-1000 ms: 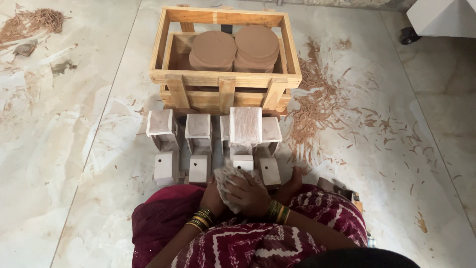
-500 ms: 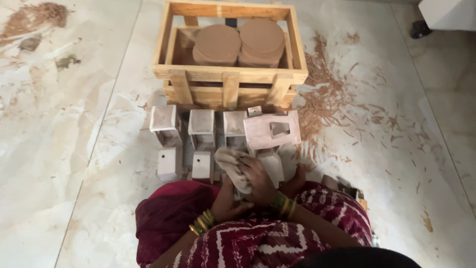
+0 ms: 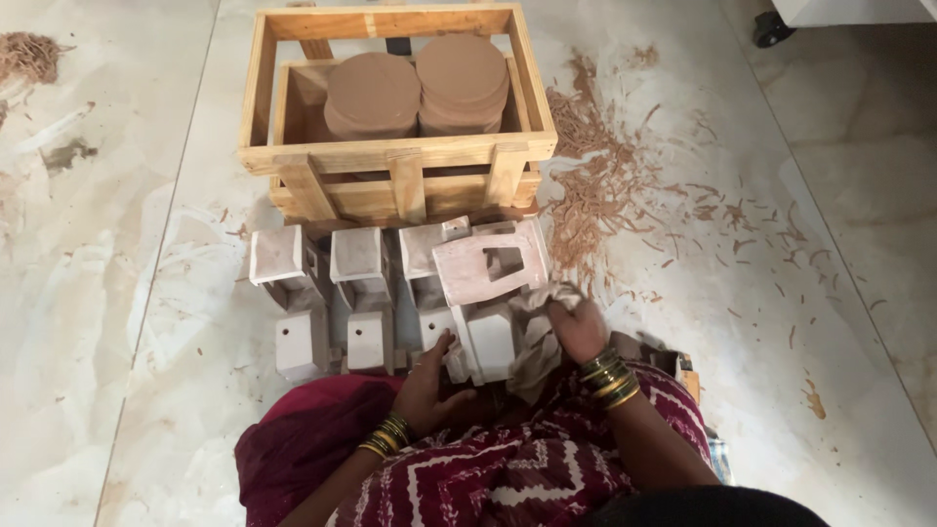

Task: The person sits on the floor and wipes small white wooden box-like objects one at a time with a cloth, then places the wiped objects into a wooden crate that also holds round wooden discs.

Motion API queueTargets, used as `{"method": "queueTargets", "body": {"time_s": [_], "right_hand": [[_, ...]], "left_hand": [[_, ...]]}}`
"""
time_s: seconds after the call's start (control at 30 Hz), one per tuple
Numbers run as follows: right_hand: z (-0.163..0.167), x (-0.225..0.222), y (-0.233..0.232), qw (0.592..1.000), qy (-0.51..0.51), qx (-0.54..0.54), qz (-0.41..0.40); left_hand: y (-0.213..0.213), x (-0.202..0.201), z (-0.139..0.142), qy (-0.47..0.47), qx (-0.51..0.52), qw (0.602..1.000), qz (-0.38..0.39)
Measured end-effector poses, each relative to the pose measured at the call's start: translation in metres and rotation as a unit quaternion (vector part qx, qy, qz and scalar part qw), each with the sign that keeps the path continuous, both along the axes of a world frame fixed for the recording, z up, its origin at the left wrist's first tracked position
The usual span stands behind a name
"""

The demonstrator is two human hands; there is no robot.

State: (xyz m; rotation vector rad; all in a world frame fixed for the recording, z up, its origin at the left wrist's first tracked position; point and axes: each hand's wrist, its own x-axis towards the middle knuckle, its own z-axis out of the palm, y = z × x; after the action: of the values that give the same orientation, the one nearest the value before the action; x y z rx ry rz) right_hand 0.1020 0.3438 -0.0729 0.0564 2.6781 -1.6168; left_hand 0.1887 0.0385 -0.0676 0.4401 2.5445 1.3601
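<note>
Taking the slatted wooden crate as my landmark, I see a row of pale grey, box-shaped clay pieces on the marble floor just in front of it. Right of them, at the row's end, sits the piece being worked: a pale pinkish clay block with a rectangular hole. My left hand curls around its lower part, steadying it. My right hand is clenched on a crumpled beige cloth pressed to the block's side. I judge the block stiff, fairly heavy and brittle at its edges, best held by its thick body. Farther right lie reddish clay shavings.
</note>
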Motion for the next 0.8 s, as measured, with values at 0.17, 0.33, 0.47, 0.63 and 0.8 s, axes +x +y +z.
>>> {"method": "queueTargets", "body": {"time_s": [0.17,0.33,0.47,0.63,0.8], "right_hand": [[-0.038,-0.003,-0.018,0.966,-0.179,-0.118,0.146],[-0.026,0.004,-0.033,0.934,-0.164,-0.25,0.196],[0.004,0.019,-0.045,0.957,-0.076,-0.215,0.181],[0.025,0.025,-0.084,0.99,0.007,-0.045,0.135],[0.026,0.04,-0.113,0.979,-0.103,-0.055,0.169]], "left_hand": [[0.007,-0.006,-0.011,-0.028,0.006,1.0,0.012],[-0.001,-0.009,-0.032,0.037,0.081,0.995,0.043],[-0.012,-0.006,-0.04,0.04,0.158,0.984,0.07],[-0.025,-0.02,-0.046,0.124,0.109,0.977,0.132],[-0.04,-0.043,-0.056,0.153,0.015,0.973,0.173]]}}
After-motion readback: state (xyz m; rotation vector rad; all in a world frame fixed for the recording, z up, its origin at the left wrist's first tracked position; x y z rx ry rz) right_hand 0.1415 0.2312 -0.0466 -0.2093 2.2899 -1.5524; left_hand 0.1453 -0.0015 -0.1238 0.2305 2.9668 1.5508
